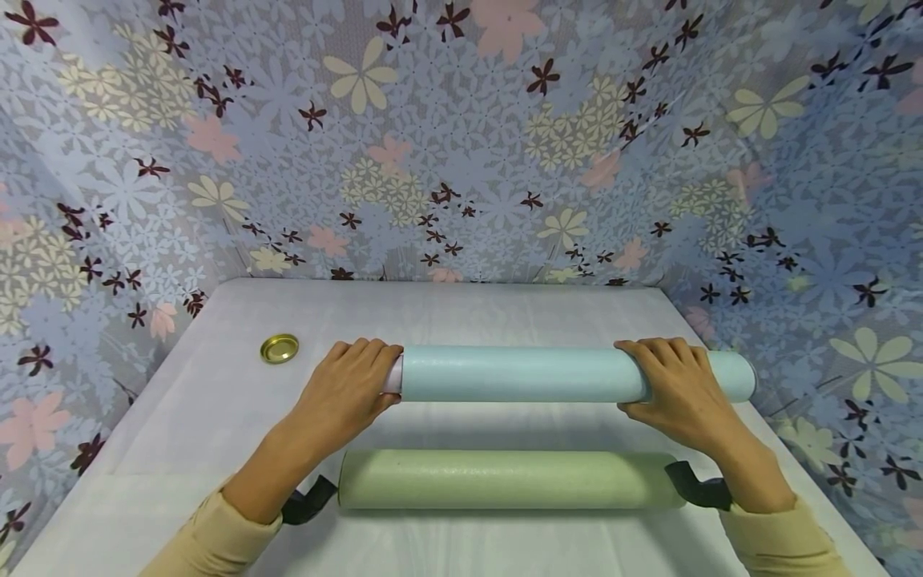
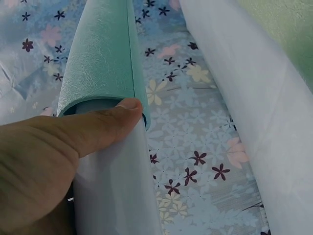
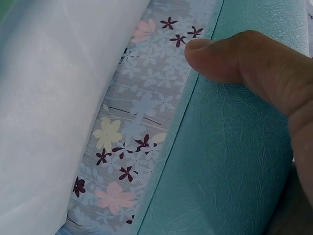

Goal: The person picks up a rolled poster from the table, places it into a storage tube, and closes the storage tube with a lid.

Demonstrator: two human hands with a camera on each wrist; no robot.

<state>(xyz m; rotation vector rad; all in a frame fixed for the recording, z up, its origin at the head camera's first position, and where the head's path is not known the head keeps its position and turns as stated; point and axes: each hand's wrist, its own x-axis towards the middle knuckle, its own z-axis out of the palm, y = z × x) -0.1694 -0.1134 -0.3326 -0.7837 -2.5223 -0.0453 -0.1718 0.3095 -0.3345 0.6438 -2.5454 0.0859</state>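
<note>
- Blue roll (image 1: 526, 374) lies crosswise above the middle of the counter (image 1: 180, 449), with both of your hands on it, one toward each end.
- Your left hand (image 1: 346, 393) wraps the roll's left end, where a paler inner layer sticks out past the blue sheet; the fingers curl over the top, so this grip is closed on the roll.
- From the left wrist view, your thumb (image 2: 98, 129) presses at the edge of the blue outer sheet (image 2: 105, 54), right where the white inner layer (image 2: 115, 186) comes out of it.
- Your right hand (image 1: 674, 389) wraps the roll a little in from its right end, fingers curled over the top and thumb underneath; that grip is also closed on the roll.
- From the right wrist view, your thumb tip (image 3: 215, 56) rests on the textured blue surface (image 3: 220, 161) close to its long edge.
- Green roll (image 1: 508, 479) lies on the counter nearer to you, parallel to the blue one and apart from it.
- A small gold lid (image 1: 279, 348) sits flat on the counter, left of your left hand and apart from it.
- Floral cloth (image 1: 461, 144) hangs behind and along both sides of the counter.
</note>
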